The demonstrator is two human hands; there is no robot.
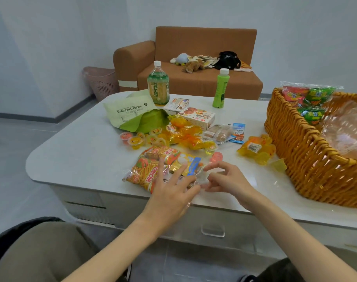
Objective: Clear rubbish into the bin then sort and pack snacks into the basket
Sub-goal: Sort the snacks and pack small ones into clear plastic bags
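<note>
1. Nearest: khaki trouser knee [41, 251] at bottom left, two bare forearms [116, 237] reaching up to white rounded counter [81, 159].
2. State of left hand [173, 188]: fingers straight and splayed, lying flat on clear-wrapped multipack of orange snack-stick packets [143, 171] at near counter edge; nothing gripped.
3. State of right hand [224, 178]: fingers curled, pinching crumpled clear plastic film [203, 179] just beside multipack.
4. Woven orange wicker basket [295, 159] on counter at right, holding green and red packets [312, 98]. Pink perforated plastic bin [100, 82] well apart, on floor beside brown sofa [193, 82].
5. Risk: film possibly joined to multipack, so a pull could drag pack off near edge. Loose yellow jelly cup [278, 164] between right hand and basket could get knocked.
6. Unclear: whether film is loose rubbish or multipack's own wrap. Left thumb partly masked by film. Basket's right side cut off; bin's inside hidden.
</note>
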